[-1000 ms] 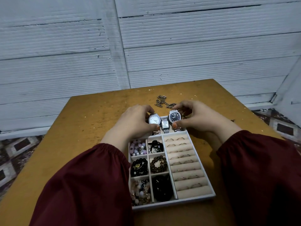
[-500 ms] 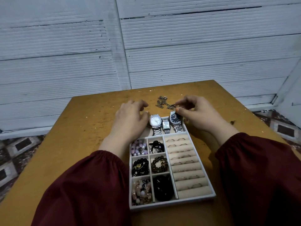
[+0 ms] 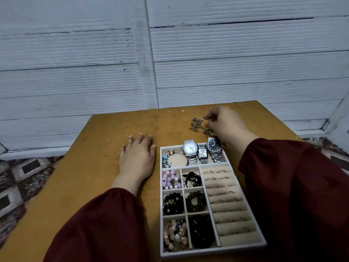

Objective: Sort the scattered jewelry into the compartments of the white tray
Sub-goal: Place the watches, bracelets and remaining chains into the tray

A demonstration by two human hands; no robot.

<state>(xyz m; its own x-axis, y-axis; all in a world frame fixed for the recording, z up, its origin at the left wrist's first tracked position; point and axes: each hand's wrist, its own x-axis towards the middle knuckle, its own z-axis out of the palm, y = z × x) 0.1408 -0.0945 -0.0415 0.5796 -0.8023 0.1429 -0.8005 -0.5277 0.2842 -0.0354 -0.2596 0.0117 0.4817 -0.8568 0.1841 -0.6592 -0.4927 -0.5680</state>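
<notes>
A: How many watches (image 3: 189,147) in the white tray (image 3: 211,251)?
B: Three, in its far compartment, with one charm bracelet (image 3: 168,157).
A: Bead bundles (image 3: 172,203)?
B: Six, one per small square compartment.
A: Outside the tray?
B: One chain (image 3: 197,125), just beyond its far edge. The rings (image 3: 213,172) are too small to count.

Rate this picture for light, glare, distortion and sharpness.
Head view: dim, cool light with soft shadows; the wide-angle lens bows the wall planks and table edges; faint sheen on the white-dial watch; the black beads in the white tray merge into a dark mass; the chain by the right hand looks slightly soft.
</notes>
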